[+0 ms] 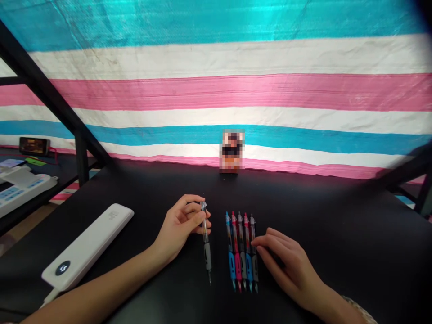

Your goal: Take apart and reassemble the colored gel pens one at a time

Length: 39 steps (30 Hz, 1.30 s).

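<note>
Between the thumb and fingers of my left hand is a retractable pen with a clear barrel and a grey grip, its tip pointing down toward me. Just right of it, several similar pens lie side by side in a row. A blue pen is at the row's left, then a pink pen; a dark grey pen ends it on the right. My right hand rests beside that last pen, fingers loosely extended and fingertips at its barrel, not wrapped around it.
A white power bank with a lit display and a cable lies at left on the black table. A small pixelated upright object stands at the back, before a striped sheet. Further left are a power strip and a phone.
</note>
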Motion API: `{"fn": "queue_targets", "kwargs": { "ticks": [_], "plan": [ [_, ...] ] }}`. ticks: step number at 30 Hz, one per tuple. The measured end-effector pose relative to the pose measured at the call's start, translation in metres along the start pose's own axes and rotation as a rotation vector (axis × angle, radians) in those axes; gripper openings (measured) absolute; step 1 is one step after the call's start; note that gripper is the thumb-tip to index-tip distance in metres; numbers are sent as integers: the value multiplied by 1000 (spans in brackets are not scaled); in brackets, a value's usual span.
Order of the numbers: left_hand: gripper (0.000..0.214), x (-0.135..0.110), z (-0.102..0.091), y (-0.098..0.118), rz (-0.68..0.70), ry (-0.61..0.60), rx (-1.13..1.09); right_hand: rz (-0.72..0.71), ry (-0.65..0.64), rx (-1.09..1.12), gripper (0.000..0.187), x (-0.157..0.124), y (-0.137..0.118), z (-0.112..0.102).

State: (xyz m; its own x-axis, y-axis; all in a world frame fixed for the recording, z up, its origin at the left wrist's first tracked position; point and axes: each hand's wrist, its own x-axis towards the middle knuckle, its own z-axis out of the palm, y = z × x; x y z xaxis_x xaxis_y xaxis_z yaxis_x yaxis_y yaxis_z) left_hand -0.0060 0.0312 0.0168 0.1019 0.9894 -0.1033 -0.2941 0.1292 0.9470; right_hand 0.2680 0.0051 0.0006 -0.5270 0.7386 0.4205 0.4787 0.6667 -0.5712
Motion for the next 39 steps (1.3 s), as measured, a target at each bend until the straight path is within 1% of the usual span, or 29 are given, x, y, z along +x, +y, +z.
{"fn": "queue_targets", "kwargs": {
  "ticks": [5, 8, 10, 12, 14, 17, 21, 28, 33, 39],
  "plan": [
    [36, 4, -5, 7, 20, -37, 33, -1, 8, -1, 18, 1, 0, 0],
    [34, 9, -11, 14, 37, -60, 89, -4, 6, -5, 18, 1, -1, 1],
    [35, 13, -16, 21, 42, -50, 153, -4, 5, -11, 18, 0, -1, 1],
    [35, 18, -23, 28, 12, -28, 251, -7, 6, -14, 17, -1, 0, 1],
    [33, 23, -32, 34, -41, -36, 356, -12, 12, -15, 16, -2, 1, 1],
    [33, 32, -45, 39, -83, -55, 436, -21, 31, -16, 16, -3, 3, 2],
    [35, 38, -57, 39, -100, -73, 588, -27, 26, -10, 17, -4, 5, 3],
    [28, 40, -71, 36, -68, -62, 1009, -42, 18, -8, 17, -5, 6, 4],
    [27, 41, -75, 33, -61, -20, 1244, -34, 5, -5, 16, -2, 3, 3],
    [28, 40, -73, 33, -72, -22, 1389, -23, -8, -4, 17, 1, -1, -1]
  ]
}}
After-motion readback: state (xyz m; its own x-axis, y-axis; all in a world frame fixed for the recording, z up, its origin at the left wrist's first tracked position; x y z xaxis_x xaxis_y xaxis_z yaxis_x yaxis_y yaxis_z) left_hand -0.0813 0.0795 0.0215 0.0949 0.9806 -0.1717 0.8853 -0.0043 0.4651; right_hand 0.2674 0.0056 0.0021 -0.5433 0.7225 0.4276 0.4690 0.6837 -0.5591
